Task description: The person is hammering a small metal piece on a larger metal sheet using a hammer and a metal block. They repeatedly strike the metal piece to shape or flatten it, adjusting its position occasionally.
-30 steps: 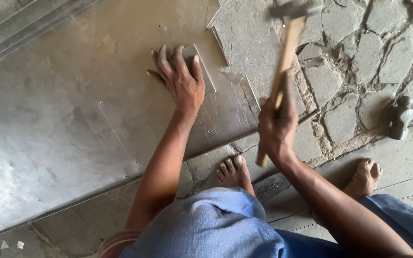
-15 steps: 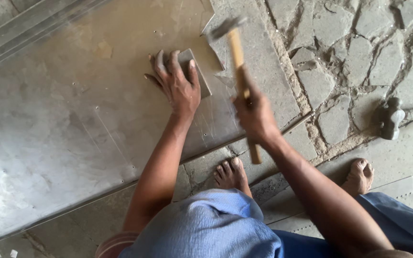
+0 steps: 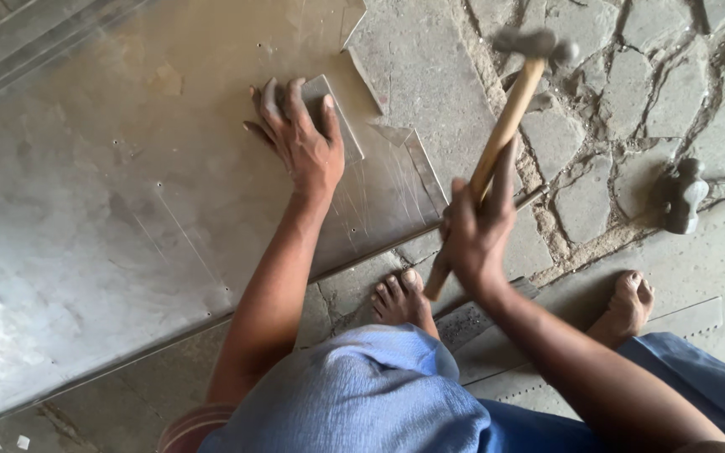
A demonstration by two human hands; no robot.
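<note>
1. While your left hand [image 3: 299, 143] presses flat, fingers spread, on the small grey rectangular metal block [image 3: 335, 117], that block lies on the large dull grey sheet of metal [image 3: 111, 210], close to the sheet's notched right-hand edge.
2. The block's long axis runs away from you and slightly to the left, with your fingers covering most of its left half.
3. Your right hand [image 3: 473, 235] is wrapped tightly round the wooden-handled hammer with a dark steel head [image 3: 505, 126], gripping low on the shaft; the head [image 3: 532, 42] is raised, up and to the right of the block, over the stone floor rather than the sheet.
4. So the block sits to the left of the hammer head and ahead of your right hand; your left hand is by far the nearer, touching it.
5. Your bare foot [image 3: 398, 298] rests just beside the sheet's near edge, under the hammer's handle end.
6. Further right, a second dark metal hammer head [image 3: 681, 197] lies on the cracked stone paving [image 3: 597, 109], well apart from both hands.
</note>
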